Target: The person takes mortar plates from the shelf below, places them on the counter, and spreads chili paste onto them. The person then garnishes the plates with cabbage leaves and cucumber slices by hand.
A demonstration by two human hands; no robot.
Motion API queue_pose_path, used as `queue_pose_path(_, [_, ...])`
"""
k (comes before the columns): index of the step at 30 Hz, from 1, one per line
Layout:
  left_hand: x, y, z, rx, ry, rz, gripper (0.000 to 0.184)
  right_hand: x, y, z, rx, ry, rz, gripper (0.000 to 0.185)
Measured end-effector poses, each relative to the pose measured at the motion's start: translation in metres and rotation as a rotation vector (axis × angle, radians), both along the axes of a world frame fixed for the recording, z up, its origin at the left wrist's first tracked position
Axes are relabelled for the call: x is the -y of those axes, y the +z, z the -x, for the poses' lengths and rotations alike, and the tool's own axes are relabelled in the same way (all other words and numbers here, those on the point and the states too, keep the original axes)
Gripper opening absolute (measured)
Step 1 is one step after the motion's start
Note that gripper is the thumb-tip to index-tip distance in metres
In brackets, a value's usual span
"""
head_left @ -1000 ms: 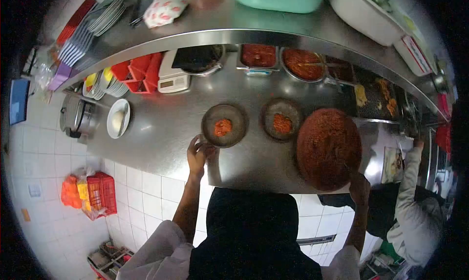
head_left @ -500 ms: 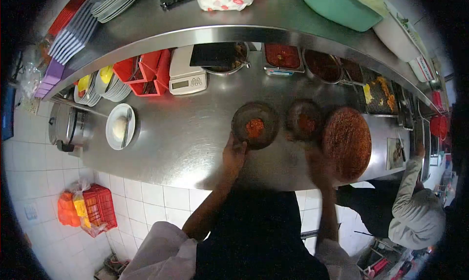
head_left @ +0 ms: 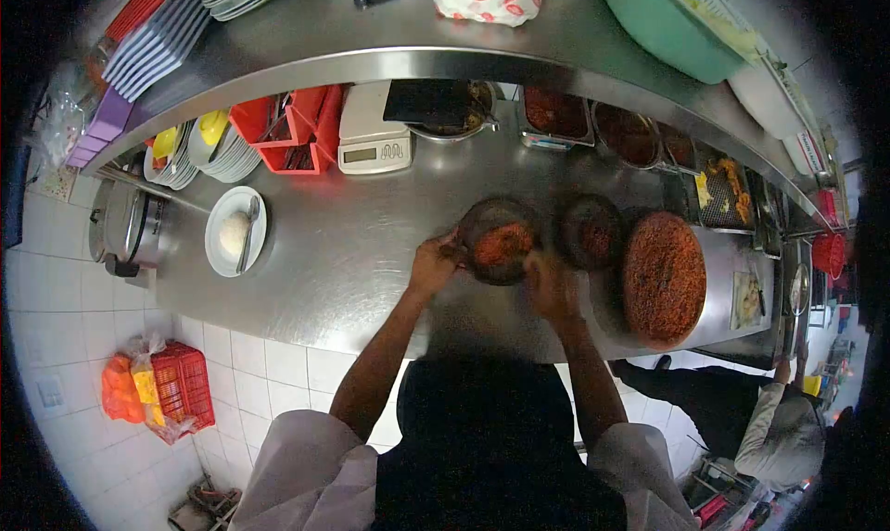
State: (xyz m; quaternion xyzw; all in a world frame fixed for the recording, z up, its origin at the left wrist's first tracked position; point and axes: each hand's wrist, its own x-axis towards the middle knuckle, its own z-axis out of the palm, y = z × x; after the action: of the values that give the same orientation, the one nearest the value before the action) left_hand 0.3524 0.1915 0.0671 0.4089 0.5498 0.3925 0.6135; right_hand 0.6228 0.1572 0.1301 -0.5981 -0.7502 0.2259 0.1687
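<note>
A shallow dark stone mortar (head_left: 484, 216) sits on the steel counter with red chili-like paste (head_left: 503, 244) in it. My left hand (head_left: 436, 263) grips its left rim. At its lower right edge is my right hand (head_left: 554, 290), slightly smeared, with fingers curled together; whatever they hold, if anything, is hidden. A second dark mortar (head_left: 586, 210) stands just to the right, with reddish paste inside. Further right lies a large round dish covered in coarse red paste (head_left: 664, 279).
A white plate (head_left: 221, 264) with a pale mound and a spoon sits left. Along the back are a kitchen scale (head_left: 375, 151), red cutlery bins (head_left: 295, 158), and a sauce tray (head_left: 556, 114). A steel shelf (head_left: 417, 63) overhangs the counter. Another person (head_left: 783, 438) is at far right.
My right hand has moved left from below the second mortar to the first mortar's edge. The red paste in the first mortar covers a larger area. The view has shifted slightly.
</note>
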Motion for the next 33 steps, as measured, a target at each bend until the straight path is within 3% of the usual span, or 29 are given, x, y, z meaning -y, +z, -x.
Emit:
queue_pose_path(1, [-0.008,0.002,0.003,-0.012,0.024,0.02,0.042,-0.001,-0.012,-0.001,-0.016,0.061,-0.043,0.018])
queue_pose_path(4, [-0.024,-0.012,0.009,-0.017,-0.01,-0.018,0.036,-0.017,-0.032,-0.017,-0.121,-0.089,-0.26,0.022])
queue_pose_path(7, [-0.031,-0.011,0.014,-0.108,-0.023,-0.076,0.033,-0.01,0.015,0.009,0.147,0.065,0.037,0.022])
queue_pose_path(9, [-0.041,0.006,0.011,-0.184,0.013,-0.085,0.032,-0.015,-0.033,-0.015,0.001,-0.005,-0.284,0.018])
queue_pose_path(11, [-0.045,0.027,0.002,-0.264,0.039,-0.046,0.031,-0.013,-0.045,-0.015,0.017,0.004,-0.389,0.015])
queue_pose_path(14, [-0.074,-0.011,0.004,-0.327,-0.031,-0.4,0.035,-0.021,-0.006,0.01,0.161,0.029,-0.244,0.01])
queue_pose_path(17, [-0.071,-0.01,-0.002,-0.361,0.101,-0.389,0.033,-0.026,0.007,0.005,0.018,-0.074,-0.089,0.006])
queue_pose_path(20, [-0.038,0.013,0.003,-0.459,0.019,-0.096,0.032,-0.036,0.013,0.016,-0.103,-0.099,-0.06,0.003])
queue_pose_path(22, [-0.009,0.001,-0.001,-0.056,0.093,-0.017,0.033,-0.018,0.001,0.023,-0.048,0.012,-0.124,0.004])
queue_pose_path(23, [0.007,-0.007,0.0,0.144,0.134,0.023,0.036,-0.01,0.001,0.019,-0.034,0.0,-0.028,0.005])
queue_pose_path(25, [0.043,-0.001,-0.01,0.279,0.236,0.077,0.038,0.0,0.01,0.012,-0.006,-0.024,0.166,0.008])
queue_pose_path(26, [0.054,0.002,-0.016,0.345,0.282,0.105,0.04,-0.007,0.003,0.016,-0.102,-0.029,0.073,0.009])
queue_pose_path(28, [0.068,-0.005,-0.026,0.368,0.307,0.112,0.039,-0.023,-0.012,0.022,-0.291,-0.047,-0.107,0.012])
queue_pose_path(30, [0.072,-0.002,-0.035,0.269,0.325,0.068,0.039,-0.014,-0.01,0.028,-0.154,-0.025,0.041,0.012])
queue_pose_path(33, [0.069,-0.002,-0.028,0.362,0.317,0.074,0.046,-0.013,0.007,0.021,0.024,-0.016,0.091,0.013])
